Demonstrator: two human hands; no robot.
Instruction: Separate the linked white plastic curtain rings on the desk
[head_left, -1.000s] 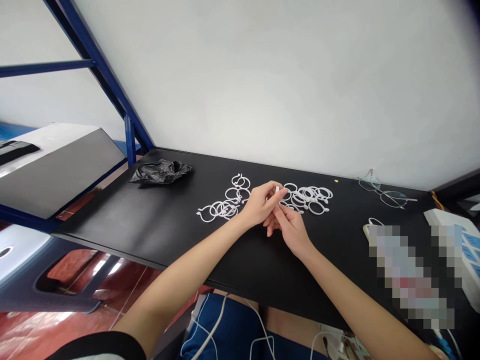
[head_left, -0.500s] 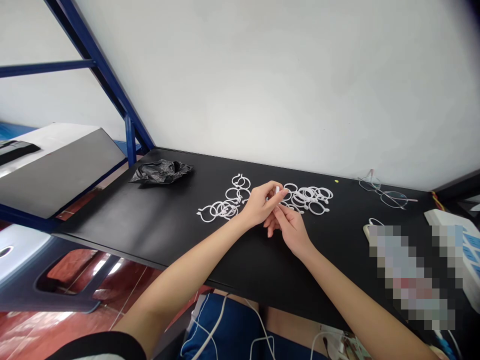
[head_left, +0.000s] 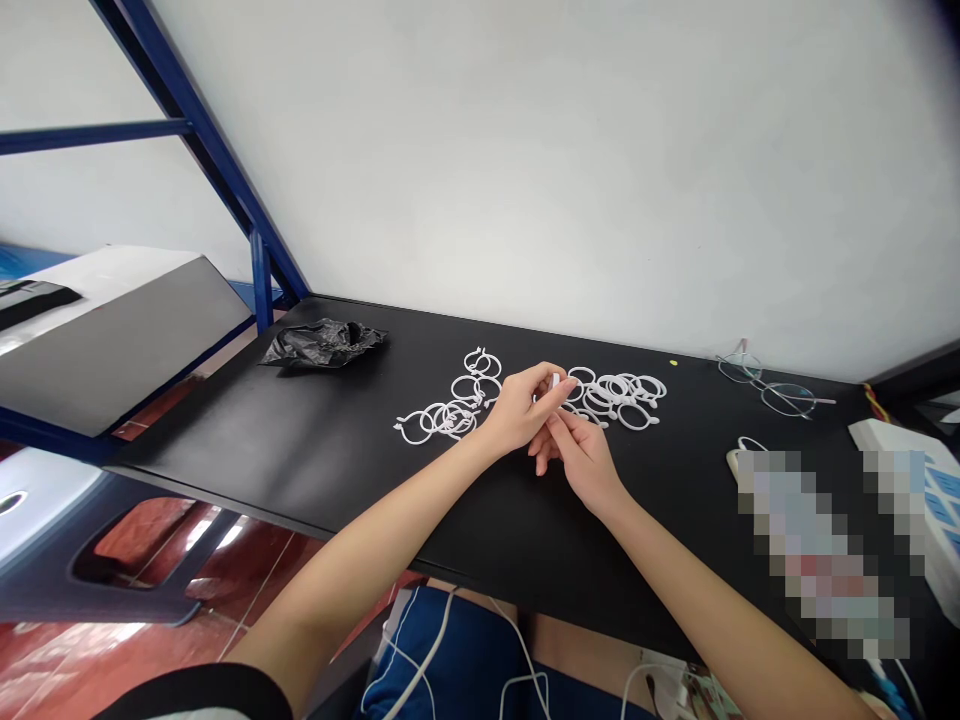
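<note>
At far left, a blue metal frame [head_left: 97, 133] with a sloping post, a grey panel [head_left: 135, 345] behind its lower rail, and a blue plastic stool [head_left: 45, 565] on red tiled floor [head_left: 247, 580]. Next, on the black tabletop [head_left: 300, 450], a crumpled black plastic bag [head_left: 322, 345], well apart from the hands. Then a loose scatter of white rings [head_left: 450, 425], open-ended with small knobbed tips, several overlapping, lying just beside the left hand [head_left: 521, 410], which partly covers the nearest.

At centre, thumb and forefinger of that hand pinched on a small white piece [head_left: 555, 380], over the tabletop between the two groups; only a short end showing, the remainder hidden by fingers. Right hand [head_left: 585, 465] just below and to the right, fingertips drawn close against the left ones; cannot tell whether gripping anything. Behind these fingers, partly blocked, a denser heap of similar rings [head_left: 619, 385].

Farther right, a yellow speck [head_left: 673, 363] near the pale wall [head_left: 525, 180], then thin-framed eyeglasses [head_left: 787, 399]. Nearer, a pixelated object [head_left: 817, 555], unreadable, and at the edge a white casing [head_left: 862, 435], partly blurred out.
</note>
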